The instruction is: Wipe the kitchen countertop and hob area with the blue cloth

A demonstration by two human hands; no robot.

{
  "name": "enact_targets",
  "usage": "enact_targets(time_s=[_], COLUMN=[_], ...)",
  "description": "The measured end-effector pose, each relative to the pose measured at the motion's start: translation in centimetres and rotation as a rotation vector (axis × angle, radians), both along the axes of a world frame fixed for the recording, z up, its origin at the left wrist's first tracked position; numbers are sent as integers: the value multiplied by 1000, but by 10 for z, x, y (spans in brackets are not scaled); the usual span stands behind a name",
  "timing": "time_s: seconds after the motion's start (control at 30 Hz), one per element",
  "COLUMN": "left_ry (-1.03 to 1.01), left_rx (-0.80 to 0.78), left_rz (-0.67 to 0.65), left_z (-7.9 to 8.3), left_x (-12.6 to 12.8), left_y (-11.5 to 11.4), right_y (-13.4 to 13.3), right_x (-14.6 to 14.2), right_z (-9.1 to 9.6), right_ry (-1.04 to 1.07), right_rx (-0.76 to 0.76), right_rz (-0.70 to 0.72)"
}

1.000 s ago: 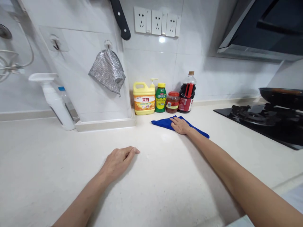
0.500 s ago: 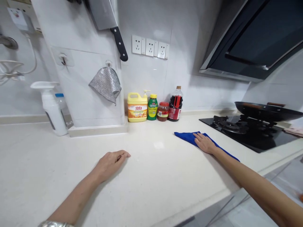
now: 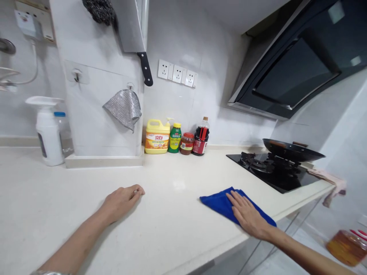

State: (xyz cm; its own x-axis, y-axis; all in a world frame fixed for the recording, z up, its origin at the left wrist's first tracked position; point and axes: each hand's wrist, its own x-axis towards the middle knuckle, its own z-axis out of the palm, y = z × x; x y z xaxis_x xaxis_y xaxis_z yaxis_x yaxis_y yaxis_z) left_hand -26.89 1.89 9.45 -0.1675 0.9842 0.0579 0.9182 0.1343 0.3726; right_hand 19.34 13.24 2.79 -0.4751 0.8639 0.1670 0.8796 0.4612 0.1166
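Observation:
A blue cloth [image 3: 220, 205] lies partly folded on the white countertop [image 3: 160, 229], near its front edge. My right hand [image 3: 248, 214] rests flat on top of it, palm down and fingers stretched out. Part of the cloth is hidden beneath the palm and wrist. My left hand [image 3: 123, 201] rests on the counter at the left, its fingers curled in loosely and nothing visible in them.
Along the wall stand a yellow detergent jug [image 3: 157, 137], a green bottle [image 3: 174, 139], a red-lidded jar [image 3: 187, 144] and a dark sauce bottle [image 3: 201, 138]. A white spray bottle [image 3: 49, 133] is at left. Right: gas stove [image 3: 258, 168] with wok [image 3: 292, 151]. A cleaver [image 3: 130, 34] hangs above.
My right hand and the blue cloth have moved toward the counter's front edge. The left hand stays in about the same place on the counter. The camera view has shifted.

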Motion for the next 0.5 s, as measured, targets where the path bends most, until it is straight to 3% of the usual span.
enact_targets(time_s=[0.13,0.27,0.37,0.5], left_ry=[32,29,1,-101], left_rx=[-13,-2,45,164], left_rz=[30,50,43,21], left_z=[3,0,-8,-13], left_x=[6,4,0,-6], left_y=[-1,3,8,13], right_y=[-48,-80,-84,-62], right_x=[-45,-105,-149,-203], right_z=[18,43,55,60], right_ry=[33,48,79,116], right_rx=[-70,-239,-296,-339], right_rz=[153,348,525,709])
